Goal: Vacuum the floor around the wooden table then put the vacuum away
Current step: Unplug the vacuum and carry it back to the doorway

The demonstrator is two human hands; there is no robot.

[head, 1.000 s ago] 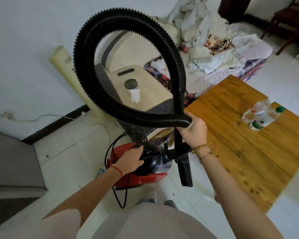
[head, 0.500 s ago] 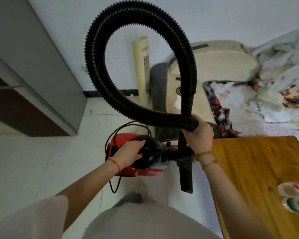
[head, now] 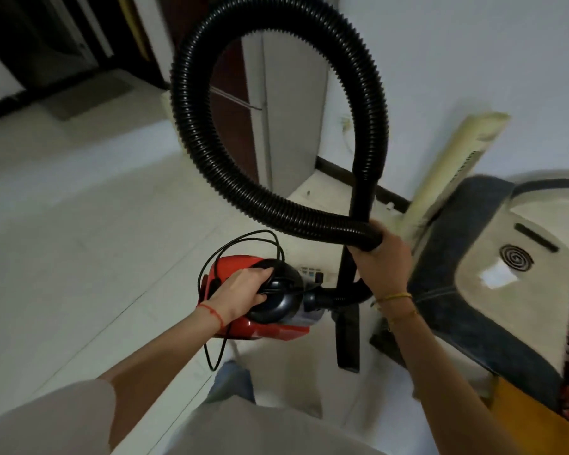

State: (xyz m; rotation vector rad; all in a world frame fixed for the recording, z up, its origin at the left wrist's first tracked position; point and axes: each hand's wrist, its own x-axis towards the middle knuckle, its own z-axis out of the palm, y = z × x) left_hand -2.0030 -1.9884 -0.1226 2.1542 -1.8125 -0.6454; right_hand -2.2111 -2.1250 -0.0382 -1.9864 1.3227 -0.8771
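Observation:
A small red and black vacuum hangs above the white floor, carried by my left hand, which grips its black top handle together with loops of the power cord. Its black ribbed hose arcs up in a big loop in front of me. My right hand grips the hose end and the rigid black tube, whose nozzle points down. Only an orange corner of the wooden table shows at the lower right.
A beige and grey sofa stands close on the right, with a cream tower fan leaning beside it. A grey cabinet stands against the wall ahead. Dark furniture fills the upper left. White tiled floor spreads to the left.
The view has swung left: the table and sofa slid to the right edge, the grey cabinet and dark doorway came into view. Both hands keep their grips on the vacuum and hose.

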